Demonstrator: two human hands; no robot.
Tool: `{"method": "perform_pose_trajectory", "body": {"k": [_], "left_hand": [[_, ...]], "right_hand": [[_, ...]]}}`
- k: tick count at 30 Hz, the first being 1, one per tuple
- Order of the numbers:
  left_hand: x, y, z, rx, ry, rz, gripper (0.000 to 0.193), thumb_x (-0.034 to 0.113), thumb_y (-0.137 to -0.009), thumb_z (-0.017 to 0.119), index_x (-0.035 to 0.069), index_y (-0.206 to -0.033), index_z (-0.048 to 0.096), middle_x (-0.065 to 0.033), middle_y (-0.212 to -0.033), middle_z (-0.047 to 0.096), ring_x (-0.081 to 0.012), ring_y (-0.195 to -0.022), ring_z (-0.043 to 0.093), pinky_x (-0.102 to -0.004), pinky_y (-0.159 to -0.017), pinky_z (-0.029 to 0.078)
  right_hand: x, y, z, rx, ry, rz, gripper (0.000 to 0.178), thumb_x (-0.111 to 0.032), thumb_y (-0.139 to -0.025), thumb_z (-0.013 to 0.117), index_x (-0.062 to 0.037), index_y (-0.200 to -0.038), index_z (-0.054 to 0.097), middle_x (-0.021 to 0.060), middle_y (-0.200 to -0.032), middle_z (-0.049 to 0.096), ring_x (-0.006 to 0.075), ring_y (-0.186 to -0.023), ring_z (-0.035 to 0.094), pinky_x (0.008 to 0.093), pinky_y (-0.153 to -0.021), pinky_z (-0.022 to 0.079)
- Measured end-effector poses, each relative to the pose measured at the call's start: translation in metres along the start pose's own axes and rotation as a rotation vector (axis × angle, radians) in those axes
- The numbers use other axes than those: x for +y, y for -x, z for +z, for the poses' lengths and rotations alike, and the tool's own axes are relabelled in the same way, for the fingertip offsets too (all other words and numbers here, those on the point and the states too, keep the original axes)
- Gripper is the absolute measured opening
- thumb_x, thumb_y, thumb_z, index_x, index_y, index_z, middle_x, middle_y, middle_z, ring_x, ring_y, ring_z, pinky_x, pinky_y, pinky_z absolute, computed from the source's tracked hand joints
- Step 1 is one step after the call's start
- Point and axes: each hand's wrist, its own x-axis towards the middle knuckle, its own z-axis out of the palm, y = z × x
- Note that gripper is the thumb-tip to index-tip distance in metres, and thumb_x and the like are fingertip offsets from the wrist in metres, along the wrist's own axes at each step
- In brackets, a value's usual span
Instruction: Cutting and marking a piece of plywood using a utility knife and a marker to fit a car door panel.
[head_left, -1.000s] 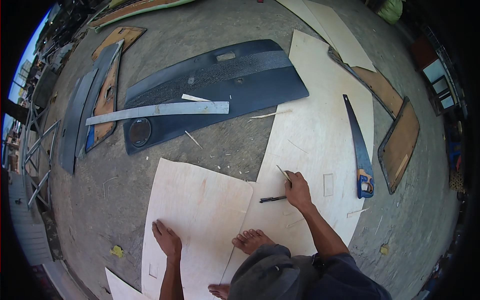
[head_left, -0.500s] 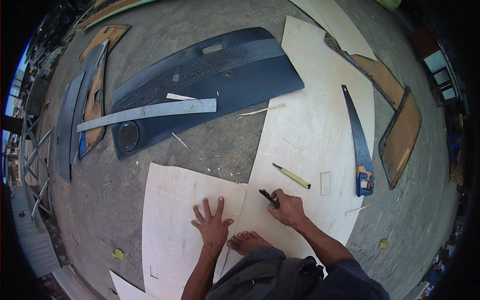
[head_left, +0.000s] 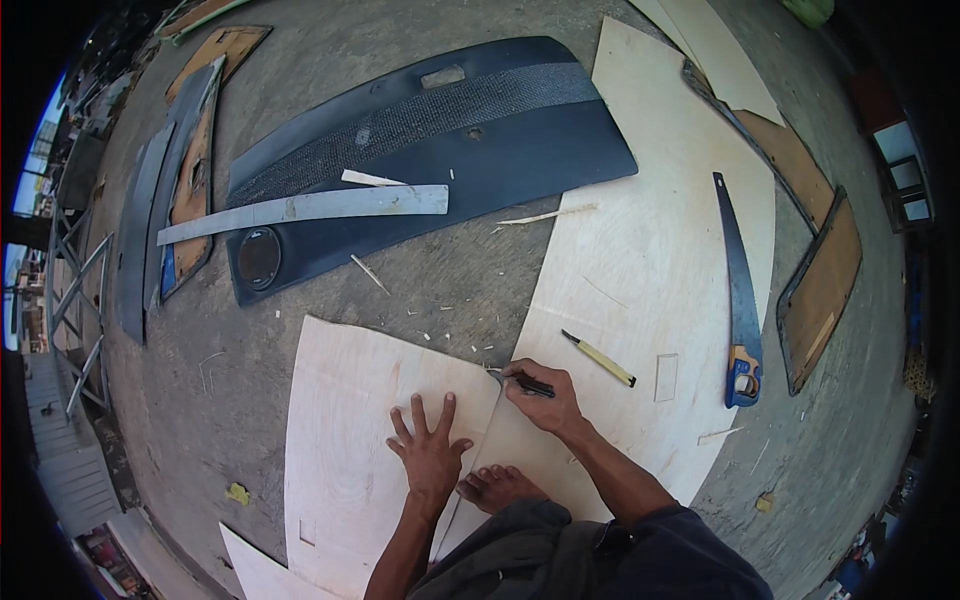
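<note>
My left hand (head_left: 430, 457) presses flat on a pale plywood panel (head_left: 350, 400), its fingers spread. In my right hand (head_left: 547, 403) is a slim black pen-like tool (head_left: 533, 386); whether it is a marker or a knife I cannot tell. Its tip meets the upper right corner of that panel, which lies over a longer plywood sheet (head_left: 620, 260). My bare foot (head_left: 498, 486) rests between my hands, at the panel's right edge. On the long sheet, right of my right hand, lies a yellow utility knife (head_left: 600, 359).
A handsaw (head_left: 738, 280) with a blue handle lies on the long sheet's right side. Beyond the panel is a dark door panel (head_left: 400, 150) with a grey metal strip (head_left: 310, 212) across it. Old brown panels (head_left: 822, 290) lie at right. Wood scraps dot the concrete floor (head_left: 240, 420).
My right hand has moved left with the black tool, bringing its tip to the panel's corner. My left hand stays flat on the panel. The whole view has shifted slightly.
</note>
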Motion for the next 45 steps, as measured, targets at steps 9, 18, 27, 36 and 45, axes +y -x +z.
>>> {"method": "perform_pose_trajectory", "body": {"k": [9, 18, 27, 36, 45], "left_hand": [[0.001, -0.003, 0.000, -0.033, 0.033, -0.016, 0.083, 0.037, -0.083, 0.081, 0.035, -0.156, 0.041, -0.0221, -0.163, 0.023, -0.0604, -0.147, 0.013, -0.0865, -0.098, 0.030], [0.001, -0.001, 0.002, -0.030, 0.022, -0.007, 0.084, 0.036, -0.082, 0.082, 0.034, -0.156, 0.042, -0.0224, -0.163, 0.023, -0.0611, -0.146, 0.014, -0.0863, -0.097, 0.031], [0.000, -0.001, 0.000, -0.033, 0.032, -0.018, 0.084, 0.037, -0.083, 0.081, 0.035, -0.156, 0.040, -0.0222, -0.163, 0.022, -0.0608, -0.147, 0.013, -0.0863, -0.098, 0.030], [0.001, -0.002, 0.002, 0.009, 0.019, 0.008, 0.086, 0.034, -0.081, 0.084, 0.032, -0.156, 0.042, -0.0238, -0.161, 0.023, -0.0604, -0.145, 0.017, -0.0851, -0.095, 0.034], [0.001, -0.002, 0.001, 0.008, -0.003, -0.004, 0.086, 0.034, -0.081, 0.084, 0.032, -0.156, 0.042, -0.0232, -0.161, 0.023, -0.0603, -0.144, 0.018, -0.0849, -0.095, 0.034]], "right_hand": [[-0.010, -0.011, -0.003, -0.022, 0.104, 0.024, 0.024, -0.019, -0.087, 0.070, -0.0045, -0.106, 0.073, 0.0118, -0.087, 0.074, 0.0189, -0.078, 0.073, 0.0305, -0.076, 0.056], [-0.006, -0.004, -0.011, -0.013, 0.054, -0.010, 0.021, -0.016, -0.086, 0.069, -0.0042, -0.103, 0.072, 0.0123, -0.088, 0.074, 0.0207, -0.077, 0.072, 0.0317, -0.075, 0.056], [-0.014, -0.007, -0.012, -0.081, 0.162, -0.057, 0.020, -0.015, -0.085, 0.070, -0.0039, -0.102, 0.071, 0.0128, -0.089, 0.073, 0.0240, -0.080, 0.074, 0.0331, -0.076, 0.057], [-0.015, 0.000, -0.011, -0.020, 0.146, -0.127, 0.020, -0.015, -0.086, 0.070, -0.0022, -0.101, 0.071, 0.0156, -0.090, 0.073, 0.0283, -0.078, 0.073, 0.0345, -0.074, 0.057], [-0.015, 0.008, -0.008, 0.010, 0.141, -0.161, 0.020, -0.016, -0.087, 0.070, -0.0033, -0.103, 0.071, 0.0137, -0.090, 0.074, 0.0279, -0.078, 0.073, 0.0348, -0.072, 0.058]]}}
